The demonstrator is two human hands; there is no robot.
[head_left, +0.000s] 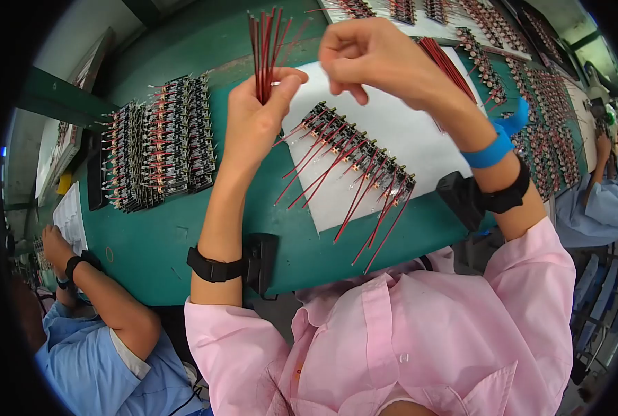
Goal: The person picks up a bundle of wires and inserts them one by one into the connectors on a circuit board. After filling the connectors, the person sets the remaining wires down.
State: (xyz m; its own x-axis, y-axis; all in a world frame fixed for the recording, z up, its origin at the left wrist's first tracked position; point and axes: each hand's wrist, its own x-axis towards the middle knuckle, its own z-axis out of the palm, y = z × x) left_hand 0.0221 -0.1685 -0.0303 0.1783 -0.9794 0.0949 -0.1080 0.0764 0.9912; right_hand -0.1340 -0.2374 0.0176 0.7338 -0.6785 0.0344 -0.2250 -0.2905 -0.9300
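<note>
My left hand (253, 121) is raised over the table, closed around a bundle of thin red and dark wires (262, 55) that fans out upward. To its right, my right hand (382, 62) hovers above a white sheet (420, 152), with fingers curled in and thumb against them. Whatever it may pinch is hidden or too small to make out. Below both hands, a slanting row of small circuit boards (357, 149) lies on the sheet, with red and dark wires trailing from its near side. More loose red wires (446, 66) lie beneath my right forearm.
Stacked rows of circuit boards (160, 145) sit at the left of the green table (149, 249). Further wired board rows (548, 125) cover the right side. A co-worker's arm (108, 277) rests at the lower left; another person in blue (596, 201) sits at the right.
</note>
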